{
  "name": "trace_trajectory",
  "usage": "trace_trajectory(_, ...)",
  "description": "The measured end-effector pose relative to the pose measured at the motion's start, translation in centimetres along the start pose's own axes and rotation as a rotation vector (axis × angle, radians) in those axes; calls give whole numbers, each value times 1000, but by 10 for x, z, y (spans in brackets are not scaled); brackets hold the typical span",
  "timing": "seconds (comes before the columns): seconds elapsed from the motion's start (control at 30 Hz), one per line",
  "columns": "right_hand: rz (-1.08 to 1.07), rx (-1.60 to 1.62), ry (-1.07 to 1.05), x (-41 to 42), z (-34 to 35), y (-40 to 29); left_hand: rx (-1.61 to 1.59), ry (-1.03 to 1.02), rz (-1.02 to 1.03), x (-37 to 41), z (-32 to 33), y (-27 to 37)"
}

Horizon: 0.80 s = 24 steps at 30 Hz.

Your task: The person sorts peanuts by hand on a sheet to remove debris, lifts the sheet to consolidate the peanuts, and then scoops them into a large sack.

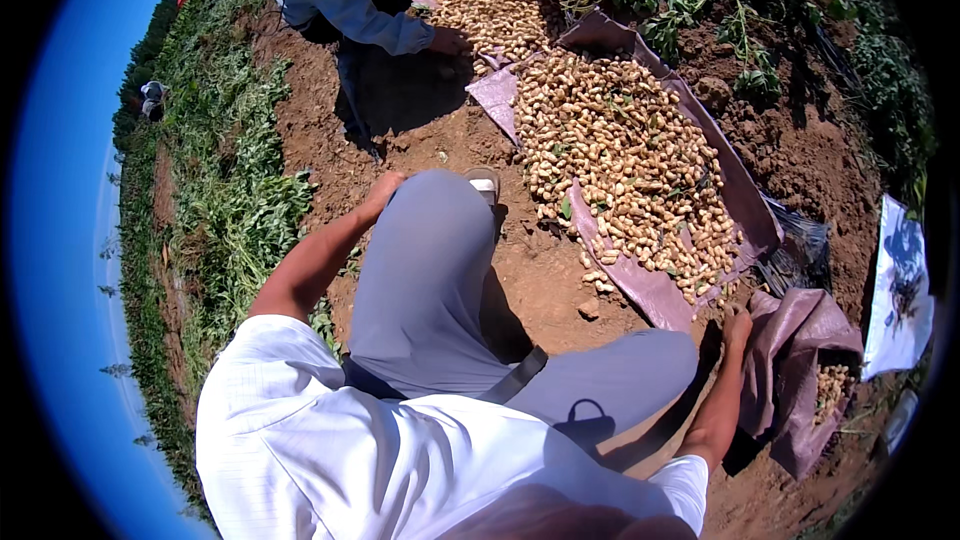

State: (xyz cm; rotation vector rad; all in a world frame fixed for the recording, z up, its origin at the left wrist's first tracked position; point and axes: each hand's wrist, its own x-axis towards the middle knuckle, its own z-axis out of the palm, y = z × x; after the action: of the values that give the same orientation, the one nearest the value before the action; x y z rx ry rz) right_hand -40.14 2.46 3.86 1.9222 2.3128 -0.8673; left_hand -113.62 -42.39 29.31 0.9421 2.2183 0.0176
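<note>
My left hand (386,189) rests against the outer side of my left knee, its fingers hidden behind the grey trouser leg (427,262). At the near end of a large heap of unshelled peanuts (622,142), my right hand (737,326) reaches down between the heap and a pinkish woven sack (799,360). Its fingertips point at a few loose peanuts, and whether they pinch one is too small to tell. The heap lies on a pinkish woven sheet (724,142) with raised, folded edges. More peanuts (831,390) show in the sack's mouth.
Ahead, a person in a light blue jacket (360,7) reaches a hand (450,41) to a second peanut pile (495,4). A white sheet (898,292) and crumpled black plastic film (799,251) lie at right. Green plants (225,187) border the bare soil (540,292).
</note>
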Motion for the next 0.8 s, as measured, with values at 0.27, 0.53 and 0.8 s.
trace_trajectory(0.27, -228, 401, -55, 8, -83, -118, 240, 233, 468, 175, -36, 119)
trace_trajectory(0.53, -145, 239, -15, 8, 1, -219, -126, 413, 259, 331, 69, 172)
trace_trajectory(0.8, -253, 360, 228, 93, 32, -432, -190, -17, 419, 317, 50, 277)
